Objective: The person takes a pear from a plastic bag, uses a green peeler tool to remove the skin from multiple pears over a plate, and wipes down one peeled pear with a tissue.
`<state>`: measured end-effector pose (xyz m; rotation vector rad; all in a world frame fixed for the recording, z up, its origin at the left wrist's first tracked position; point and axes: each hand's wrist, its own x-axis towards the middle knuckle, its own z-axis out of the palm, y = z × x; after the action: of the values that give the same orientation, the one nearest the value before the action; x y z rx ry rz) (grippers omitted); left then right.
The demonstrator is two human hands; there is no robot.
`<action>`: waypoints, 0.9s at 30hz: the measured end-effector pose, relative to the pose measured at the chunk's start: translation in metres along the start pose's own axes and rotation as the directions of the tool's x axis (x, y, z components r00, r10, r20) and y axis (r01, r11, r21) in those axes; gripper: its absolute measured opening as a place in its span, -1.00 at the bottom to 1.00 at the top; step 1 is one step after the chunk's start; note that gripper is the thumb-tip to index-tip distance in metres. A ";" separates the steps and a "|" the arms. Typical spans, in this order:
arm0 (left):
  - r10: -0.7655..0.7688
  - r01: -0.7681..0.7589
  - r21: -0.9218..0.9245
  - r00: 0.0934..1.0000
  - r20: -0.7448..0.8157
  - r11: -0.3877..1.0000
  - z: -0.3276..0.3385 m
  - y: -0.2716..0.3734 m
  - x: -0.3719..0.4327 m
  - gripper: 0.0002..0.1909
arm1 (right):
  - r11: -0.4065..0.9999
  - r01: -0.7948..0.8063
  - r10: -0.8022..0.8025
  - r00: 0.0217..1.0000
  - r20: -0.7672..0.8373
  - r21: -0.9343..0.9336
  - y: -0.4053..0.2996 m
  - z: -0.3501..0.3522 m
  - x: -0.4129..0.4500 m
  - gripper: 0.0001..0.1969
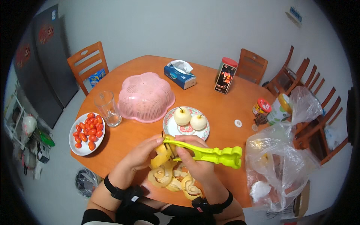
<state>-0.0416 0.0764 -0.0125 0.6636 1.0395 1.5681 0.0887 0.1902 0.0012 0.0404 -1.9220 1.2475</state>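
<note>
My left hand point(144, 153) holds a yellow-skinned pear point(161, 150) near the table's front edge, its dark stem pointing up. In my right hand point(195, 157) is a lime-green peeler point(216, 156), its blade against the pear and its handle pointing right. A strip of peel point(160, 160) hangs below the fruit. Curled peels point(161, 178) lie on the table beneath both hands. Just beyond them, a floral plate point(170, 125) bears two peeled pears point(182, 116), stems upward. My fingers partly hide the pear.
Cherry tomatoes fill a white plate point(73, 146) at left, beside a glass mug point(108, 109) and an upturned pink basket point(144, 97). A tissue box point(180, 77) and a propped phone point(225, 78) stand farther back. Plastic bags point(278, 163), a jar point(261, 107) and a canister point(279, 108) occupy the right.
</note>
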 end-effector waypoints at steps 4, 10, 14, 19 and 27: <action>-0.060 0.057 -0.127 0.998 -0.019 0.990 -0.006 -0.013 -0.007 -0.63 | 0.995 -0.058 0.051 0.995 0.084 0.079 0.005 0.003 -0.005 -0.82; -0.076 0.072 -0.126 0.997 -0.027 0.989 -0.016 -0.034 -0.006 -0.63 | 0.905 -0.319 0.287 0.946 0.150 0.282 0.004 0.001 -0.013 -0.79; -0.085 0.086 -0.106 0.996 0.009 0.991 -0.012 -0.032 -0.007 -0.61 | 0.909 -0.305 0.276 0.951 0.138 0.284 0.004 0.000 -0.014 -0.79; -0.001 0.001 -0.013 0.998 0.056 1.000 -0.016 -0.033 -0.011 -0.58 | 0.877 -0.365 0.343 0.931 0.124 0.313 0.002 0.000 -0.015 -0.80; -0.042 0.055 -0.095 0.990 0.137 0.994 -0.012 -0.030 -0.011 -0.53 | 0.782 -0.461 0.454 0.882 0.125 0.419 0.009 -0.002 -0.021 -0.87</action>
<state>-0.0351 0.0635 -0.0435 0.6623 0.8661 1.5010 0.1003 0.1881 -0.0186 -0.1990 -1.6738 2.0030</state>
